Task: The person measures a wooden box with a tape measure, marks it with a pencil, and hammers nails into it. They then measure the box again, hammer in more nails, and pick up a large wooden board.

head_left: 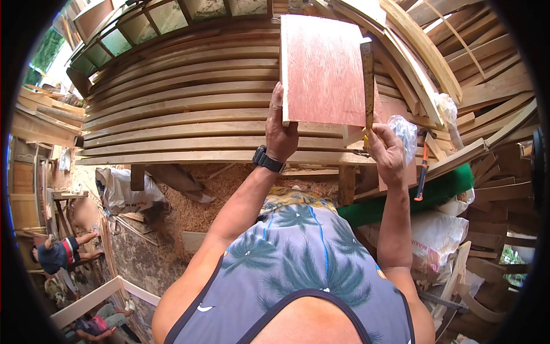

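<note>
A reddish plywood panel [323, 71], which seems to be one face of a box-like piece, stands in front of me at the top middle. My left hand [281, 131], with a dark watch on its wrist, grips the panel's lower left edge; some fingers are hidden behind it. Along the right edge runs the blade of a tape measure [368, 83], its hooked end near the top corner. My right hand [386, 150] is closed round the lower end of the tape, just below the panel's corner. The tape's case is mostly hidden by the fingers.
Long wooden strips [189, 117] lie side by side under the panel. A hammer [422, 169] with an orange-and-black handle and a clear plastic bag [404, 136] are at the right. A green roll [441, 192] lies below. Two people are at the far left.
</note>
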`<state>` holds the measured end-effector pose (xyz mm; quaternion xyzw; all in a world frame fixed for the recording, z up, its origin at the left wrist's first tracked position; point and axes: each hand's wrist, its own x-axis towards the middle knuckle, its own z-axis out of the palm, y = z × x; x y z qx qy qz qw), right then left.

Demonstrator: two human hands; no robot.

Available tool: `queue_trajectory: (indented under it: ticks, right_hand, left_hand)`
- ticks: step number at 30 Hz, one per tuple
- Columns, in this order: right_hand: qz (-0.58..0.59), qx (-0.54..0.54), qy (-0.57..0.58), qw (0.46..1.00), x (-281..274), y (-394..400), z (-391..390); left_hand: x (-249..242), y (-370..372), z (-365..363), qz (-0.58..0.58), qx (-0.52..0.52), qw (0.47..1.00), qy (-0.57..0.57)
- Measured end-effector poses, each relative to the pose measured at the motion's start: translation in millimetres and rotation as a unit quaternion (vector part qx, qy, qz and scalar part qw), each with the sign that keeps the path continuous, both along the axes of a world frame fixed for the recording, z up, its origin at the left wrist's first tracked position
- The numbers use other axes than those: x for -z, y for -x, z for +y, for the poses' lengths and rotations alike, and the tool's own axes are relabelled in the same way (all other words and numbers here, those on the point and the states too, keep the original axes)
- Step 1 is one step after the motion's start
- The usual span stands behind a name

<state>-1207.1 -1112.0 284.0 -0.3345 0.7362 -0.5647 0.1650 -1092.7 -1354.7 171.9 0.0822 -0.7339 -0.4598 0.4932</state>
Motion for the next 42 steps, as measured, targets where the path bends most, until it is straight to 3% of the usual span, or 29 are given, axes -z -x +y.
queue_trajectory:
  ticks: [3,7,9,11,13,15,16,19,25,28,42]
  right_hand:
    - [0.037,0.000,0.008,0.999,-0.3,-0.1,-0.8]
    - [-0.023,-0.005,-0.002,1.000,-7.6,0.2,0.0]
    - [-0.030,-0.002,-0.015,0.999,-13.0,1.5,1.4]
    - [0.019,-0.035,-0.017,0.999,-16.3,3.9,5.7]
    - [-0.009,-0.027,0.005,1.000,-30.2,0.9,15.9]
    - [0.046,-0.069,-0.040,0.996,-50.5,5.8,34.7]
    - [0.048,-0.056,-0.157,0.985,-71.7,7.4,42.2]
    - [0.156,-0.042,-0.276,0.947,-84.9,18.8,55.0]
    - [0.245,-0.034,-0.332,0.910,-67.7,29.3,58.3]
    - [0.290,-0.039,-0.299,0.908,-63.3,32.7,48.9]
    - [0.322,-0.020,-0.269,0.908,-52.9,27.6,28.5]
  left_hand:
    - [-0.3,-4.3,-3.4,-0.037,-0.011,0.999,0.036]
    - [-14.1,-10.3,-0.6,-0.042,-0.010,0.999,0.028]
    - [-28.9,-19.4,-3.9,-0.079,-0.030,0.989,0.126]
    - [-40.0,-26.9,-6.9,-0.081,-0.011,0.989,0.126]
    - [-51.4,-33.6,-10.5,-0.098,0.025,0.987,0.126]
    - [-56.0,-39.0,-17.7,-0.111,0.036,0.986,0.118]
    - [-55.7,-40.2,-22.1,-0.120,0.038,0.983,0.133]
    - [-58.1,-41.5,-25.4,-0.126,0.033,0.980,0.151]
    - [-56.0,-43.6,-24.4,-0.085,0.039,0.985,0.147]
    - [-54.9,-41.5,-24.7,-0.076,0.096,0.988,0.095]
    - [-74.4,-56.3,-25.6,-0.140,0.133,0.978,0.082]
